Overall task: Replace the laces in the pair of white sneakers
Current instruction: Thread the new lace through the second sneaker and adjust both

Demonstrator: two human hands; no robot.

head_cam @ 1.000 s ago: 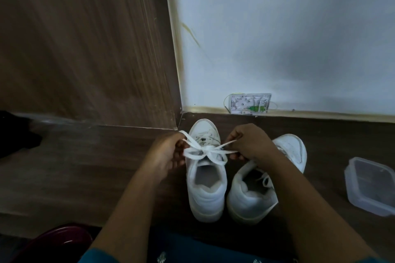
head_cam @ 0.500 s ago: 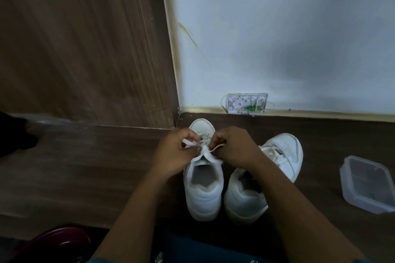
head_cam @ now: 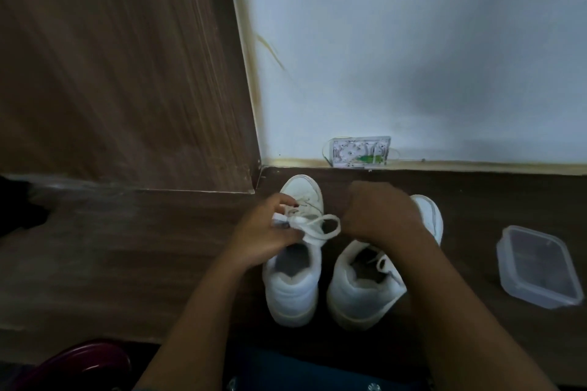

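Two white sneakers stand side by side on the dark wooden floor, toes toward the wall. The left sneaker [head_cam: 293,279] carries a white lace [head_cam: 320,227] that forms a loop over its tongue. My left hand [head_cam: 266,232] pinches the lace at the knot on the shoe's left side. My right hand [head_cam: 378,216] is curled just right of the loop, over the toe of the right sneaker [head_cam: 362,292]; whether it holds a lace end is hidden. A loose lace end lies in the right sneaker's opening.
A clear plastic container [head_cam: 540,267] sits on the floor to the right. A small white wall box [head_cam: 360,152] sits at the skirting behind the shoes. A wooden panel [head_cam: 127,73] rises at the left. A dark red round object [head_cam: 76,365] is at the bottom left.
My hands came together over the left sneaker's knot, then the right hand drew off to the right. The taut lace ends now form a slack loop.
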